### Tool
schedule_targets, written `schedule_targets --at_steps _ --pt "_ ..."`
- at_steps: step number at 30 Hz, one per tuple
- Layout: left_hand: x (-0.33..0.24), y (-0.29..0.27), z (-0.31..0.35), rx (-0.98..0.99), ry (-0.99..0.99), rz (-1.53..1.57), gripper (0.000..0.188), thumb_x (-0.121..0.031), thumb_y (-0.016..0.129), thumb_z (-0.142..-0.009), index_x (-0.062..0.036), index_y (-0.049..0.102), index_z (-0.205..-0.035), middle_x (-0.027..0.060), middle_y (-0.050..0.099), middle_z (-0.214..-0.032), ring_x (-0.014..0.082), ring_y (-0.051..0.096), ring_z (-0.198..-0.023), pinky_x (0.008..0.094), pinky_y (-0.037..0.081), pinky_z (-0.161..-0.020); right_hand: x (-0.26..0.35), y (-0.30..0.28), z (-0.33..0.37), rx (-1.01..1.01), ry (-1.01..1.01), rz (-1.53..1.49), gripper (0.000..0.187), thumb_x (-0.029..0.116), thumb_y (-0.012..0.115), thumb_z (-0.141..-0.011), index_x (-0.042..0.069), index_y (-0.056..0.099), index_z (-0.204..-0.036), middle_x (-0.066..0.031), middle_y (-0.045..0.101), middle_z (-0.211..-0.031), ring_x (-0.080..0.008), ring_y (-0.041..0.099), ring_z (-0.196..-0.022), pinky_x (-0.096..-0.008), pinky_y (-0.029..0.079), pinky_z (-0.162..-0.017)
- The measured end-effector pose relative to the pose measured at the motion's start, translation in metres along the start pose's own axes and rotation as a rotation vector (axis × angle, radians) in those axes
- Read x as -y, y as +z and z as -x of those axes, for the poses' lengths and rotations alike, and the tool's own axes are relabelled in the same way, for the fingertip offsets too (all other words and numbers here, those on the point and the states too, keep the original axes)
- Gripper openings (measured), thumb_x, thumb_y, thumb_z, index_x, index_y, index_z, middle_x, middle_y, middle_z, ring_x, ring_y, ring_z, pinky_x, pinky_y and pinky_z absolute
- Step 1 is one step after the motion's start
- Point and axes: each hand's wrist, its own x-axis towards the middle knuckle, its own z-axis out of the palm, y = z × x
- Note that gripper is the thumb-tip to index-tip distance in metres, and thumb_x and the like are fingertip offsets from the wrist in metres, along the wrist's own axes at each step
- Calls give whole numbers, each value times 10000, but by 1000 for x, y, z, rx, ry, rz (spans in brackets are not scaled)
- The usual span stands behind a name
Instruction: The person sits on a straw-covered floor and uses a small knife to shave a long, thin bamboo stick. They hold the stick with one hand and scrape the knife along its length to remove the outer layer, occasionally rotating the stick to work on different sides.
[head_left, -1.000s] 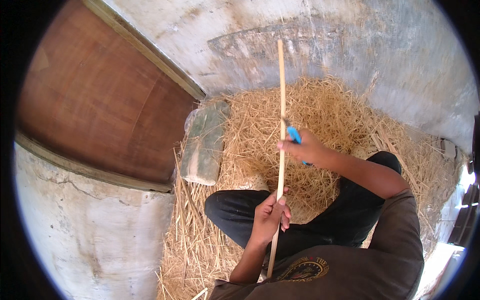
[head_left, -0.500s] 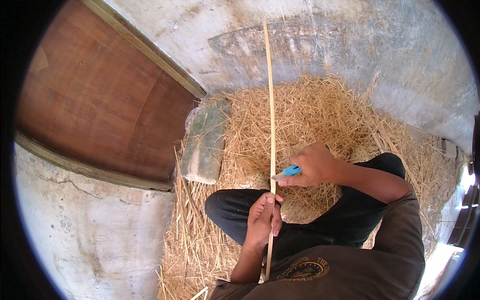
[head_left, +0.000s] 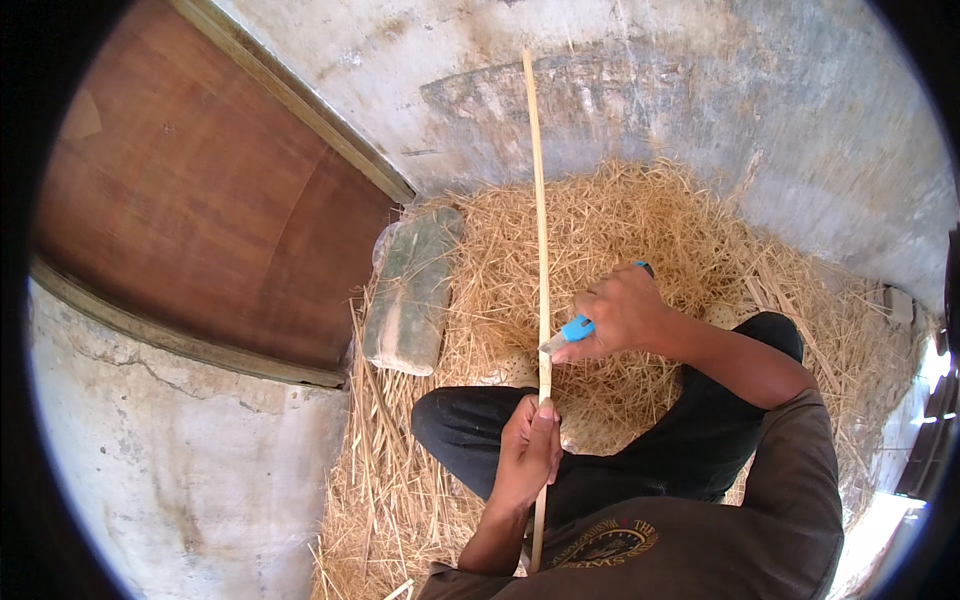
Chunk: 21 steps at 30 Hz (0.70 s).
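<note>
A long, thin, pale strip (head_left: pixel 540 210), bamboo or wood by its look, runs from my lap up toward the far wall. Its lower part is wrapped by the fingers of my left hand (head_left: pixel 528 440), above my crossed legs. My right hand (head_left: pixel 620 315) is closed round a blue utility knife (head_left: pixel 577 329). The knife's blade meets the strip a little beyond my left hand. Part of the knife's handle is hidden by my fingers, and its dark end shows past the far side of my fist.
Fine shavings (head_left: pixel 620 220) are heaped in front of me against a stained wall (head_left: pixel 700 100). A long greenish wrapped bundle (head_left: pixel 410 290) lies to the left, near a brown wooden panel (head_left: pixel 220 200). Loose strips (head_left: pixel 400 470) lie beside my left knee.
My right hand and the knife have shifted slightly left and up. My left fingers have closed more tightly round the strip, and the strip's far tip sits a little lower.
</note>
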Motion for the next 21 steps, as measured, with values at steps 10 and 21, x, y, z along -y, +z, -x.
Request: schedule_targets --at_steps 10,21 --pt "2 8 4 14 1 -105 202 -206 395 -1017 -67 412 -872 -32 397 -522 26 315 -355 194 261 -327 -13 4 2 39 164 73 753 815 487 -721 99 567 -502 -48 436 -385 -237 458 -353 -373 348 -372" --pt "3 6 15 126 -63 118 197 -202 365 -1025 -74 385 -876 -24 337 -489 59 279 -343 211 261 -350 -52 -4 -12 108 410 37 771 781 409 -799 82 547 -503 -53 406 -386 -239 437 -343 -374 356 -378"
